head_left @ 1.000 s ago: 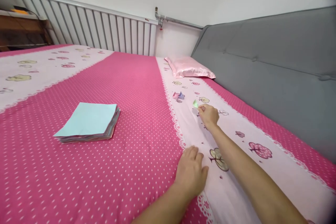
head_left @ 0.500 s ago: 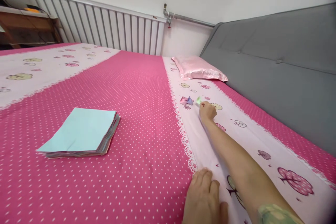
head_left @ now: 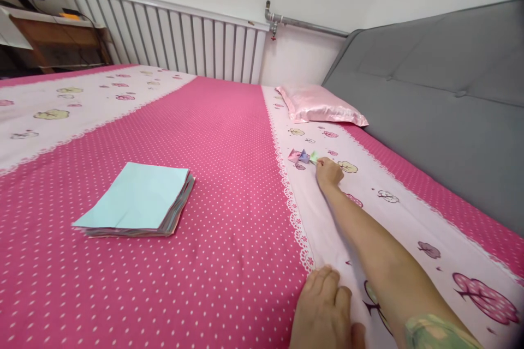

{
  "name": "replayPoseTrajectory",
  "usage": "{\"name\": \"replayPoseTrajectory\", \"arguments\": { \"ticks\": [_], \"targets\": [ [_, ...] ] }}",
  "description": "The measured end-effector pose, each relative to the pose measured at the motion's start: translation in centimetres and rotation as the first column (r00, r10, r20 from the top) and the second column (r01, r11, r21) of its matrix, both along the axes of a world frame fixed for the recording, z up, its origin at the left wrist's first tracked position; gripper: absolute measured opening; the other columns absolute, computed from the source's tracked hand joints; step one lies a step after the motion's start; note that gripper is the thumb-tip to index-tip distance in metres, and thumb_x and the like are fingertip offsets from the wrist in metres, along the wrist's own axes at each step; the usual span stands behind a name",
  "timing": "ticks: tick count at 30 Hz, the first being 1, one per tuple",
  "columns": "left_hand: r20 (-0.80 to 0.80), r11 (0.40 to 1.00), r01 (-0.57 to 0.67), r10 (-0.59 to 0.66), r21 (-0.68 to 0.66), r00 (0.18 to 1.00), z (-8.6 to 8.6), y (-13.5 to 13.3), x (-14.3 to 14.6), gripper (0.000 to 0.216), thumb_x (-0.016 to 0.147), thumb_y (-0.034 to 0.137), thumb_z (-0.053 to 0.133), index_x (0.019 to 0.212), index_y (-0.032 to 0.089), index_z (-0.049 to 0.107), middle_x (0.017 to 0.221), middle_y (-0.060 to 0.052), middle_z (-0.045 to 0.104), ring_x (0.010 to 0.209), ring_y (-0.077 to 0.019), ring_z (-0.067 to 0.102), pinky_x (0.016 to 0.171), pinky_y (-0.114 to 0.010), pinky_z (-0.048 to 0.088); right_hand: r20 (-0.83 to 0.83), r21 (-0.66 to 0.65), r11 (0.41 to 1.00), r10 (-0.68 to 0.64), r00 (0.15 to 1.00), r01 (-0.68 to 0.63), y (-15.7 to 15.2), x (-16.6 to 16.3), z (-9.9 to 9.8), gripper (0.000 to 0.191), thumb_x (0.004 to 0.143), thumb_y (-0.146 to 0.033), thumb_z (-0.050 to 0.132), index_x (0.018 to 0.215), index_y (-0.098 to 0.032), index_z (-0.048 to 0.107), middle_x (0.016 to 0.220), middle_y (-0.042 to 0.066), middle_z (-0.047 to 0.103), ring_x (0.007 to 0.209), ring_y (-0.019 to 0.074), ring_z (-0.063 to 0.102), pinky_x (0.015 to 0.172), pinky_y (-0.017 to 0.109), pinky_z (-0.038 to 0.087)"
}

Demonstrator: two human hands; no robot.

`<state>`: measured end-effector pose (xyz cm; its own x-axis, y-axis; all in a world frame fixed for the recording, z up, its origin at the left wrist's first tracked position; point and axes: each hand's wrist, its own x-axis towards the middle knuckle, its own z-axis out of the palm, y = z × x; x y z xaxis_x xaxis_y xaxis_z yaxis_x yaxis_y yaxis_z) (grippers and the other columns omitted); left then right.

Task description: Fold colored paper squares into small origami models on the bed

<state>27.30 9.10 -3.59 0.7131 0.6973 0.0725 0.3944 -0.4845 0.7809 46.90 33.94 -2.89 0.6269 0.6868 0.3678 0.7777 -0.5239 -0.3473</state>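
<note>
Right hand out at full reach, its grip closed: thumb and fingertips pinch the edge of a green folded paper. Landmark: the pink pillow. The green piece sits on the near side of the pillow, on the pale tree-print band of the bed cover; purple folded paper just beside it, pink folded paper next along, both likewise short of the pillow. Whether green touches purple, cannot tell at this range. Left hand lies palm down, far nearer than the pillow, holding nothing that shows. Paper stack well left of the pillow and nearer. Step looks to be setting green into the row. Best done, I judge, with a light pinch, base level with its neighbours, then fingers parted and drawn straight back so purple isn't nudged. Soft cover could tip it; left hand should press evenly.
</note>
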Motion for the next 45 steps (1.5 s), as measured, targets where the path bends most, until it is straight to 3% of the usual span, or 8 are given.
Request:
{"name": "replayPoseTrajectory", "arguments": {
  "ticks": [16, 21, 26, 29, 33, 36, 40, 45],
  "targets": [
    [0.001, 1.0, -0.002, 0.002, -0.018, 1.0, -0.2, 0.2, 0.0, 0.046, 0.072, 0.032, 0.056, 0.113, 0.011, 0.054, 0.134, -0.013, 0.042, 0.126, -0.0265, 0.032, 0.11, -0.039, 0.02, 0.014, -0.016, 1.0, 0.014, 1.0, -0.014, 0.3, -0.4, -0.2, 0.026, 0.083, -0.027, 0.048, 0.103, -0.023, 0.064, 0.091, 0.012, 0.067, 0.085, 0.0246, 0.06, 0.069, 0.034, 0.04],
    [0.005, 1.0, -0.007, 0.007, 0.001, 1.0, -0.5, 0.0, 0.2, 0.045, 0.072, 0.033, 0.056, 0.112, 0.013, 0.055, 0.132, -0.013, 0.044, 0.125, -0.0272, 0.035, 0.109, -0.041, 0.023, 0.004, 0.015, 1.0, 0.011, 1.0, -0.011, -0.7, -0.9, -0.3, 0.048, 0.081, -0.027, 0.051, 0.128, -0.023, 0.039, 0.097, 0.011, 0.065, 0.089, 0.0251, 0.06, 0.071, 0.034, 0.041],
    [0.018, 0.999, -0.034, 0.033, 0.04, 0.999, -0.2, -0.1, 0.0, 0.043, 0.075, 0.035, 0.052, 0.112, 0.013, 0.054, 0.132, -0.012, 0.044, 0.125, -0.026, 0.035, 0.109, -0.041, 0.022, -0.02, 0.012, 1.0, 0.018, 1.0, -0.017, -3.2, -0.9, -0.7, 0.06, 0.082, -0.031, 0.046, 0.134, -0.015, 0.022, 0.099, 0.011, 0.064, 0.09, 0.0251, 0.059, 0.072, 0.034, 0.042],
    [0.006, 0.994, -0.057, 0.057, 0.091, 0.998, 0.4, -0.3, -0.2, 0.04, 0.077, 0.033, 0.05, 0.112, 0.013, 0.054, 0.13, -0.012, 0.046, 0.123, -0.0259, 0.036, 0.108, -0.041, 0.023, -0.013, -0.025, 0.998, 0.051, 0.999, -0.052, -6.2, -0.7, -1.1, 0.061, 0.081, -0.035, 0.045, 0.132, -0.009, 0.025, 0.108, 0.014, 0.06, 0.098, 0.0257, 0.056, 0.077, 0.033, 0.042],
    [-0.016, 0.981, -0.083, 0.087, 0.176, 0.996, 1.1, -0.5, -0.4, 0.036, 0.079, 0.032, 0.046, 0.109, 0.013, 0.055, 0.125, -0.013, 0.049, 0.119, -0.0269, 0.039, 0.106, -0.043, 0.026, 0.018, -0.114, 0.987, 0.112, 0.994, -0.109, -12.4, -0.1, -1.5, 0.051, 0.083, -0.043, 0.039, 0.121, -0.009, 0.046, 0.116, 0.016, 0.055, 0.108, 0.0279, 0.049, 0.086, 0.036, 0.038],
    [-0.02, 0.965, -0.075, 0.082, 0.253, 0.996, 1.2, -0.5, -0.5, 0.034, 0.079, 0.032, 0.047, 0.105, 0.011, 0.056, 0.121, -0.014, 0.051, 0.116, -0.0268, 0.042, 0.105, -0.041, 0.028, 0.04, -0.183, 0.973, 0.15, 0.988, -0.14, -17.5, 0.6, -1.8, 0.055, 0.085, -0.044, 0.033, 0.123, -0.007, 0.046, 0.125, 0.018, 0.049, 0.118, 0.0274, 0.041, 0.097, 0.037, 0.029],
    [-0.036, 0.935, -0.027, 0.042, 0.353, 0.998, 1.1, -1.1, -1.2, 0.036, 0.079, 0.03, 0.049, 0.108, 0.011, 0.054, 0.121, -0.013, 0.052, 0.116, -0.0244, 0.042, 0.105, -0.038, 0.028, 0.082, -0.346, 0.937, -0.022, 0.996, 0.049, -24.4, 0.9, -2.1, 0.062, 0.085, -0.053, 0.02, 0.133, -0.016, 0.037, 0.137, 0.014, 0.036, 0.126, 0.031, 0.03, 0.1, 0.045, 0.02],
    [-0.161, 0.924, 0.08, -0.02, 0.375, 0.987, 1.5, -3.9, -3.4, 0.045, 0.087, 0.035, 0.034, 0.124, 0.011, 0.045, 0.134, -0.013, 0.042, 0.126, -0.0241, 0.033, 0.108, -0.039, 0.021, 0.054, -0.393, 0.901, -0.178, 0.983, 0.184, -32.2, -0.9, -1.9, 0.067, 0.082, -0.059, 0.016, 0.137, -0.022, 0.03, 0.142, 0.013, 0.028, 0.128, 0.0332, 0.025, 0.1, 0.047, 0.018]
  ]
}}
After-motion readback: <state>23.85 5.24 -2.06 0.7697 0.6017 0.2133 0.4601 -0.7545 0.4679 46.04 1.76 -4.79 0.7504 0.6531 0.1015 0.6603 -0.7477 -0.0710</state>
